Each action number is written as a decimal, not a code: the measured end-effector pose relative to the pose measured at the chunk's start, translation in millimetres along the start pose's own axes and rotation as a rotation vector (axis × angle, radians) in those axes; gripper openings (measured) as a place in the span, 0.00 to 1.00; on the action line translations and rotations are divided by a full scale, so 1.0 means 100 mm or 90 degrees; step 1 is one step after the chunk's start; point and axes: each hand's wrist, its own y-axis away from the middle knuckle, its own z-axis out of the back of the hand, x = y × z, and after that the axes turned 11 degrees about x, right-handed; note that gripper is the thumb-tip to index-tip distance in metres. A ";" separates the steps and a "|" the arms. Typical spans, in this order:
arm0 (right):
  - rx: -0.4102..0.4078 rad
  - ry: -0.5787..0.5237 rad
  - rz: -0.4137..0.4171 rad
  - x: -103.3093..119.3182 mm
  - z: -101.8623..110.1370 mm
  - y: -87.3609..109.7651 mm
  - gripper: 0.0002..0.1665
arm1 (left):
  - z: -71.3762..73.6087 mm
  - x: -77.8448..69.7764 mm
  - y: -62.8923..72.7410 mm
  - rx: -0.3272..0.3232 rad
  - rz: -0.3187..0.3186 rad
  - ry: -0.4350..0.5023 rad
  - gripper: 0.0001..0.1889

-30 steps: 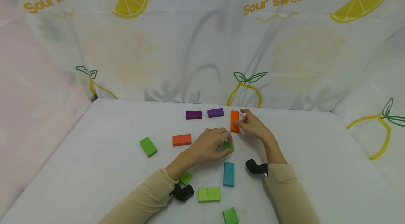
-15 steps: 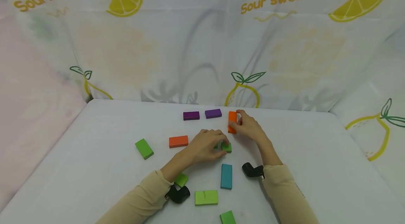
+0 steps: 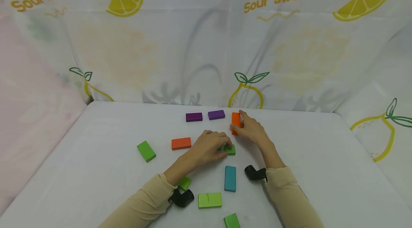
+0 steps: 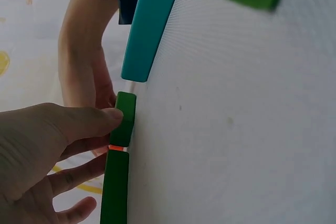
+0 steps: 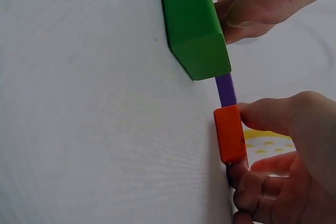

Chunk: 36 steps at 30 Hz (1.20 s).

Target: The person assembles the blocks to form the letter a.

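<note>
My left hand pinches a small green block near the middle of the white table; its thumb lies on the block in the left wrist view. Another green block stands beside it, mostly hidden behind my fingers in the head view. Farther back, my right hand holds an orange block lying lengthwise away from me. In the right wrist view the thumb is at one end of that block and the fingers are at the other. Left of it lie two purple blocks, one dark and one lighter.
A red-orange block and a green block lie to the left. Nearer me are a teal block, a lime block and a green block. A smaller lime piece shows by my left wrist. A lemon-printed curtain backs the table.
My right thumb and fingers have closed round the orange block from its right side. My left fingers have drawn in on the small green block. The head view has shifted slightly.
</note>
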 end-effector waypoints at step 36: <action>0.020 -0.011 -0.022 0.04 -0.02 0.02 0.39 | -0.04 -0.05 -0.01 -0.027 0.019 -0.064 0.10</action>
